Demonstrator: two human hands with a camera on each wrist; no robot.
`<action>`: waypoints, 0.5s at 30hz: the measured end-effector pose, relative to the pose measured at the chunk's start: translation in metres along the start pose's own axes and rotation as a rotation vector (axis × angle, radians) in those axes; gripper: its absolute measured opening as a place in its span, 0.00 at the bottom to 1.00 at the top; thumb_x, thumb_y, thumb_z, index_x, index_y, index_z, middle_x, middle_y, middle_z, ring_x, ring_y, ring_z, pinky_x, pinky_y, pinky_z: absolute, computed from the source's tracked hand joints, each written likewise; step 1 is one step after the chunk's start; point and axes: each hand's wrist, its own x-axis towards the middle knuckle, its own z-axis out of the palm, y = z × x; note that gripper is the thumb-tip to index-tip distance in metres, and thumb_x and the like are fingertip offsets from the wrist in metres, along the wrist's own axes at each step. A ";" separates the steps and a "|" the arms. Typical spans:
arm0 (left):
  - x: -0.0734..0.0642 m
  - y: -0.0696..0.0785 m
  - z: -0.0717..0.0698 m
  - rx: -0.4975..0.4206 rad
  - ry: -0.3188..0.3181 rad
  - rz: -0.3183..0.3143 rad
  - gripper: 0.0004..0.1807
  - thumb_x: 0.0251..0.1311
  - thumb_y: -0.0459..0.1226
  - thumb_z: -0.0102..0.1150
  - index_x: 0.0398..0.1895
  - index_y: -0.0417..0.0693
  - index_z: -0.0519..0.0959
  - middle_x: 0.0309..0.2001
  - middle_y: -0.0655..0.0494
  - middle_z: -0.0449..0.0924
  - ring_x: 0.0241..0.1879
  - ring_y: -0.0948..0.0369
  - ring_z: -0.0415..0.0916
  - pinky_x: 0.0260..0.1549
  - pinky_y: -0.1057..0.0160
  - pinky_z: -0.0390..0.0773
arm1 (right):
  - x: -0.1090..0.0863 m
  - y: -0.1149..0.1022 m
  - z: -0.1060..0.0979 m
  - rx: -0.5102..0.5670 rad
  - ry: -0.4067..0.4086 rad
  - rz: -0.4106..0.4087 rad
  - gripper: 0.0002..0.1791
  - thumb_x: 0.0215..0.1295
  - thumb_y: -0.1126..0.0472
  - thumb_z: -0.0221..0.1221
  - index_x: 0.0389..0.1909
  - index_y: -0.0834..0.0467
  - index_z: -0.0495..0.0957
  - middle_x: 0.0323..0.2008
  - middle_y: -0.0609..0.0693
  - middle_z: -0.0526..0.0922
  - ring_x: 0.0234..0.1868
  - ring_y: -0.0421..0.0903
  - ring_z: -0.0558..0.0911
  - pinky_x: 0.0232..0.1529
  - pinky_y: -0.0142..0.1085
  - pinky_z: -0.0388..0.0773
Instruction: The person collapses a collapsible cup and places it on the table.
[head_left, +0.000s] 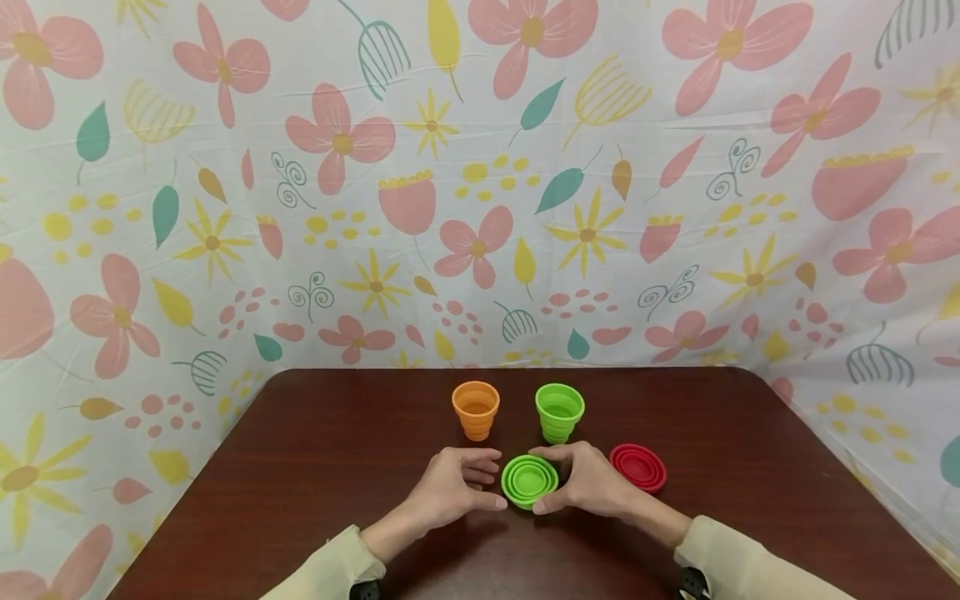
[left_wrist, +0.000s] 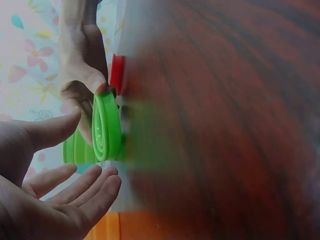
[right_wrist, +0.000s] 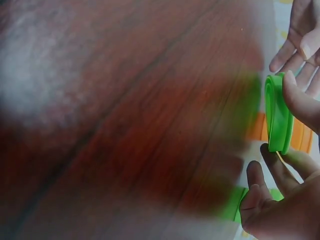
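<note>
A collapsed green silicone cup (head_left: pixel 529 481), its rings nested flat, is pinched at its rim by my right hand (head_left: pixel 592 483), thumb at the near side and fingers at the far side. In the right wrist view the green cup (right_wrist: pixel 278 114) sits edge-on between thumb and fingers, above the table. My left hand (head_left: pixel 457 487) is just left of the cup, thumb and fingers spread apart with nothing between them. The left wrist view shows the left hand (left_wrist: pixel 60 185) with fingers stretched toward the cup (left_wrist: pixel 107 127), a small gap between.
An expanded orange cup (head_left: pixel 476 411) and an expanded green cup (head_left: pixel 559 412) stand upright behind the hands. Right of my right hand lies a collapsed red cup (head_left: pixel 637 467). All are on a dark brown table (head_left: pixel 337 450), with a flower-patterned cloth (head_left: pixel 480 183) behind it.
</note>
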 end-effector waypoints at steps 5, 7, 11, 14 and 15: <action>0.000 0.003 0.001 -0.013 -0.005 -0.009 0.33 0.52 0.28 0.81 0.64 0.34 0.81 0.50 0.44 0.86 0.49 0.48 0.86 0.47 0.57 0.88 | 0.003 0.002 0.001 -0.035 -0.014 0.002 0.43 0.46 0.55 0.85 0.64 0.65 0.81 0.37 0.46 0.88 0.36 0.45 0.78 0.32 0.30 0.72; 0.000 0.005 0.001 -0.014 -0.005 -0.011 0.33 0.52 0.27 0.81 0.64 0.33 0.81 0.49 0.44 0.86 0.49 0.47 0.86 0.46 0.58 0.88 | 0.003 0.002 0.001 -0.053 -0.015 0.003 0.43 0.45 0.55 0.85 0.64 0.65 0.82 0.36 0.46 0.87 0.35 0.46 0.77 0.31 0.31 0.71; 0.001 0.006 0.002 -0.007 -0.002 -0.011 0.33 0.51 0.27 0.81 0.63 0.33 0.81 0.49 0.44 0.87 0.48 0.47 0.86 0.45 0.58 0.88 | 0.004 0.004 0.001 -0.093 -0.014 -0.009 0.44 0.42 0.54 0.86 0.63 0.64 0.82 0.42 0.46 0.88 0.37 0.45 0.76 0.33 0.31 0.72; 0.001 0.006 0.002 -0.002 -0.001 -0.010 0.33 0.51 0.27 0.81 0.63 0.33 0.81 0.49 0.43 0.87 0.48 0.47 0.86 0.44 0.59 0.88 | 0.004 0.006 0.000 -0.123 -0.011 -0.032 0.45 0.40 0.53 0.87 0.62 0.65 0.83 0.48 0.48 0.87 0.38 0.45 0.76 0.36 0.31 0.73; 0.002 0.006 0.002 -0.001 0.000 -0.009 0.33 0.51 0.27 0.81 0.63 0.33 0.81 0.49 0.43 0.87 0.48 0.47 0.86 0.43 0.59 0.88 | 0.005 0.006 0.000 -0.132 -0.011 -0.037 0.45 0.40 0.52 0.87 0.62 0.65 0.83 0.49 0.49 0.86 0.38 0.45 0.76 0.35 0.32 0.73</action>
